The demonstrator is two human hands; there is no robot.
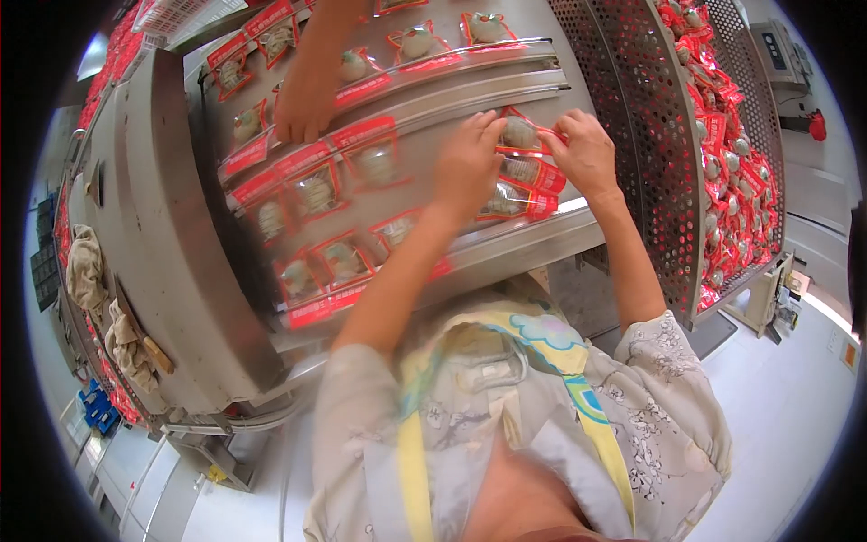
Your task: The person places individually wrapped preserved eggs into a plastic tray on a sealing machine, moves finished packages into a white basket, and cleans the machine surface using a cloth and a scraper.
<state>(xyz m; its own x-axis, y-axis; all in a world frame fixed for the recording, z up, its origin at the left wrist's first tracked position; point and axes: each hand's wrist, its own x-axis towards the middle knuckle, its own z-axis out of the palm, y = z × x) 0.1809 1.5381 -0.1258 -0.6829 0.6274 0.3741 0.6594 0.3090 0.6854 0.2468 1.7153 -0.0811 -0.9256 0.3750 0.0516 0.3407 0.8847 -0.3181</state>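
Between my hands is a clear-and-red plastic pouch (519, 133) with a pale round item inside. My left hand (468, 164), slightly blurred, has its fingers closed at the pouch's left edge. Thumb and fingers of my right hand (585, 155) pinch its red right end. Just below lie two more filled pouches, an upper pouch (531, 171) and a lower pouch (513, 200), overlapping on the metal bed (433, 163). Left of my left hand, several similar pouches (316, 191) lie in rows with their red ends along the metal bars (461, 83).
A co-worker's hand (305, 107) reaches over the bed from the far side, touching the pouches there. At right, a perforated metal bin (673, 181) holds many filled pouches (727, 172). A thick steel housing (172, 226) borders the bed at left, with cloth gloves (126, 343) beside it.
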